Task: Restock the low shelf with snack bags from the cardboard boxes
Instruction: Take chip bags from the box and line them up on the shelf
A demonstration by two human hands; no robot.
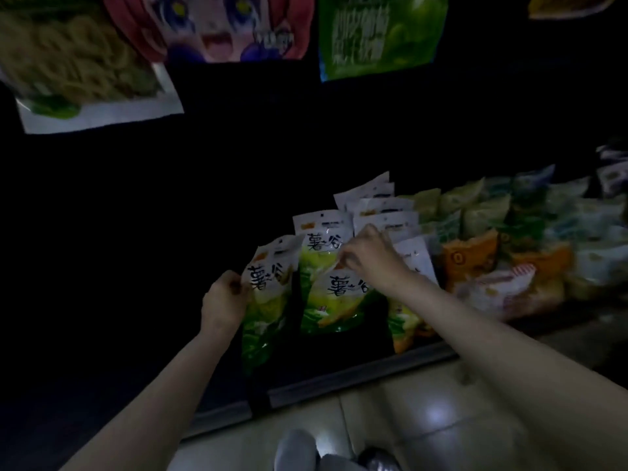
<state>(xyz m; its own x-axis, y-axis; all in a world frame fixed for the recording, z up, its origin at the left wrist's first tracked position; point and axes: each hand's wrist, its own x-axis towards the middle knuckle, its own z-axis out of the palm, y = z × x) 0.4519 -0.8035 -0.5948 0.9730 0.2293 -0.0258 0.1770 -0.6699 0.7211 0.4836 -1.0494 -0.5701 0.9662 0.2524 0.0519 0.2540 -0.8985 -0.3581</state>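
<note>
The scene is dark. My left hand (222, 299) grips the left edge of a white and green snack bag (265, 300) that stands at the left end of the low shelf (356, 375). My right hand (368, 254) pinches the top corner of a second matching bag (339, 300) just to its right. Behind them stand several more of the same white-topped bags (380, 212) in rows. No cardboard box is in view.
Orange, green and pale snack bags (492, 246) fill the shelf to the right. Larger bags hang above: a noodle pack (78, 66), a cartoon-face bag (217, 25), a green bag (380, 32). Glossy floor tiles (424, 419) lie in front of the shelf.
</note>
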